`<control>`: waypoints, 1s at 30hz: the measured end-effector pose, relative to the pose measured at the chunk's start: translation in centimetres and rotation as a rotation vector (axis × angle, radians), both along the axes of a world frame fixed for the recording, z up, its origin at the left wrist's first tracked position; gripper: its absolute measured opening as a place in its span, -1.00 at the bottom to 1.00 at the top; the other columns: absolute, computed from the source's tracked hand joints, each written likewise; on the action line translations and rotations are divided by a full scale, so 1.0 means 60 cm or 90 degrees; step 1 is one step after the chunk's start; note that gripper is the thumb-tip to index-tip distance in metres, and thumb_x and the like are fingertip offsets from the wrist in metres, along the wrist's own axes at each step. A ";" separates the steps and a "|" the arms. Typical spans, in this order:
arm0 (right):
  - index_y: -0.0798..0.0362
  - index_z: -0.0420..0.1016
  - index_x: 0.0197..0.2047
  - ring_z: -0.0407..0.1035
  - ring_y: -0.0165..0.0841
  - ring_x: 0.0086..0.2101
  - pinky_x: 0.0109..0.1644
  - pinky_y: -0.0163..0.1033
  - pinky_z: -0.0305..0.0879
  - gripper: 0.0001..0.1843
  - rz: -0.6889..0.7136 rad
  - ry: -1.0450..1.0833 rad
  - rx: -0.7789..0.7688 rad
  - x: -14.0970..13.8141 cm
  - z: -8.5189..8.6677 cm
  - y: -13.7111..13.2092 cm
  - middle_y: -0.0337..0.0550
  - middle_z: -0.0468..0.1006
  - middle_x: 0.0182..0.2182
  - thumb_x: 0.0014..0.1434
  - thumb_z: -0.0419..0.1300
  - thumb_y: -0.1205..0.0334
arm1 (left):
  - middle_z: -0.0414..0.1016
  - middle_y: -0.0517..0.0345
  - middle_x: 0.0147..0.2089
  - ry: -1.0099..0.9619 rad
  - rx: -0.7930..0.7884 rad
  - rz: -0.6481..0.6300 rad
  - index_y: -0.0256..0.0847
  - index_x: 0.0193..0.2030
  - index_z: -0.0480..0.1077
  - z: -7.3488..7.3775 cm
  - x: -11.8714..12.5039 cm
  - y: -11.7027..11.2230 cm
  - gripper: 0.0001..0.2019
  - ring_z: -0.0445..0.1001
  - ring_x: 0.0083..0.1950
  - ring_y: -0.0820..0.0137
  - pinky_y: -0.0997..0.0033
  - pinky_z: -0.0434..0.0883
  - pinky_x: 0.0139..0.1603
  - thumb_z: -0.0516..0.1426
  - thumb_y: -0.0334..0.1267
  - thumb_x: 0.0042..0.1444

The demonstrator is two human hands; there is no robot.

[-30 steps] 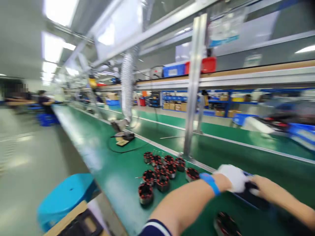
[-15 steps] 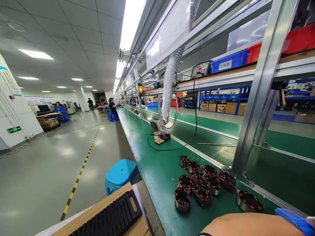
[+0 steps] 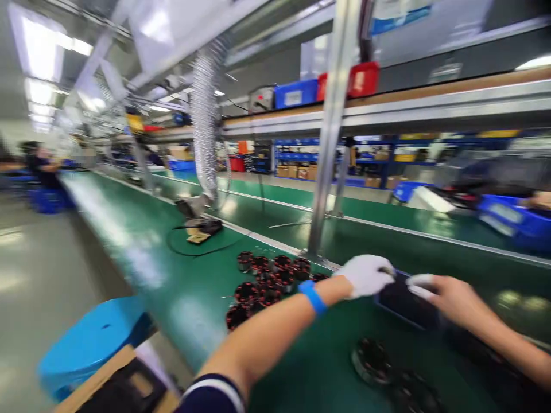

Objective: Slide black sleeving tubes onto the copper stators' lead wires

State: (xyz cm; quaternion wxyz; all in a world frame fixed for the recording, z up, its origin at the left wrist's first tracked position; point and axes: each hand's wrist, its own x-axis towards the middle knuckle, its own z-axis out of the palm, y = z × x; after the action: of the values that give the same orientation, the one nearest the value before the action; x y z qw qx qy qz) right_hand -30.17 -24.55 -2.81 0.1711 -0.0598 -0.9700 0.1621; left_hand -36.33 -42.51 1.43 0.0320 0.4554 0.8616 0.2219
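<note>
My left hand [image 3: 368, 276], in a white glove with a blue band on its wrist, reaches over a dark shallow box with a bluish rim [image 3: 407, 301]. Its fingertips are drawn together at the box's far left side; what they pinch is blurred. Opposite it, my right hand [image 3: 445, 295] wears white finger covers. Its thumb and finger are also closed near the box, and anything between them is too small to tell. Several wound motor stators [image 3: 269, 293] with reddish coils stand left of my left forearm. Another stator [image 3: 371, 361] lies nearer me, below the box.
A soldering iron stand [image 3: 204, 229] sits farther along the green bench [image 3: 193, 287], under a ribbed exhaust hose [image 3: 205, 126]. A metal post [image 3: 329, 132] rises behind the stators. At the left are a blue stool [image 3: 92, 344] and a black slotted rack [image 3: 124, 387].
My view has swung to the right and blurred. Both my hands have come into view over the dark box; before, only part of one arm with the blue band showed.
</note>
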 end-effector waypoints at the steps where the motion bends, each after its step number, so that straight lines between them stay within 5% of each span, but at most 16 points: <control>1: 0.08 0.53 -0.38 0.40 -0.30 -0.31 -0.20 -0.28 0.25 -0.81 0.034 -0.046 -0.016 0.024 0.001 0.006 -0.09 0.53 -0.34 0.11 0.07 0.35 | 0.40 0.15 -0.18 -0.013 0.028 -0.049 -0.26 -0.20 0.34 -0.007 0.002 0.000 -0.85 0.38 -0.19 0.45 0.40 0.36 -0.16 -0.01 -0.31 0.16; 4: 0.03 0.51 -0.34 0.39 -0.32 -0.34 -0.24 -0.31 0.25 -0.79 0.139 -0.099 -0.079 0.056 -0.002 -0.024 -0.22 0.54 -0.36 0.08 0.04 0.34 | 0.43 0.21 -0.29 -0.034 0.084 -0.101 -0.24 -0.27 0.36 -0.042 -0.017 -0.040 -0.86 0.38 -0.24 0.47 0.49 0.33 -0.18 -0.02 -0.40 0.10; 7: 0.05 0.50 -0.37 0.37 -0.35 -0.40 -0.31 -0.34 0.22 -0.80 0.144 -0.106 -0.088 0.061 -0.011 -0.070 -0.23 0.53 -0.42 0.04 0.03 0.35 | 0.42 0.22 -0.32 -0.044 0.095 -0.103 -0.21 -0.33 0.37 -0.079 -0.034 -0.084 -0.84 0.37 -0.25 0.43 0.47 0.32 -0.20 -0.02 -0.40 0.05; 12: 0.06 0.45 -0.49 0.29 -0.40 -0.51 -0.45 -0.38 0.12 -0.82 0.113 -0.130 -0.054 0.071 -0.026 -0.090 -0.27 0.46 -0.55 0.01 0.04 0.35 | 0.43 0.22 -0.31 -0.047 0.089 -0.099 -0.16 -0.34 0.39 -0.115 -0.020 -0.084 -0.81 0.35 -0.24 0.40 0.46 0.30 -0.18 -0.03 -0.40 0.01; 30: 0.04 0.43 -0.51 0.27 -0.42 -0.54 -0.45 -0.38 0.08 -0.83 0.082 -0.155 -0.017 0.075 -0.026 -0.089 -0.28 0.44 -0.58 0.00 0.04 0.36 | 0.43 0.23 -0.30 -0.023 0.052 -0.147 -0.15 -0.33 0.40 -0.109 -0.008 -0.045 -0.80 0.35 -0.24 0.38 0.45 0.30 -0.20 -0.03 -0.40 0.01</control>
State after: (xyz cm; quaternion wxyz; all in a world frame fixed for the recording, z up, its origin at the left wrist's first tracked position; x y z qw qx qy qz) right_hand -25.68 -29.86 -4.38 0.0403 -0.0185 -0.9832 0.1771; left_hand -36.81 -45.21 -5.08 0.0543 0.5481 0.7932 0.2595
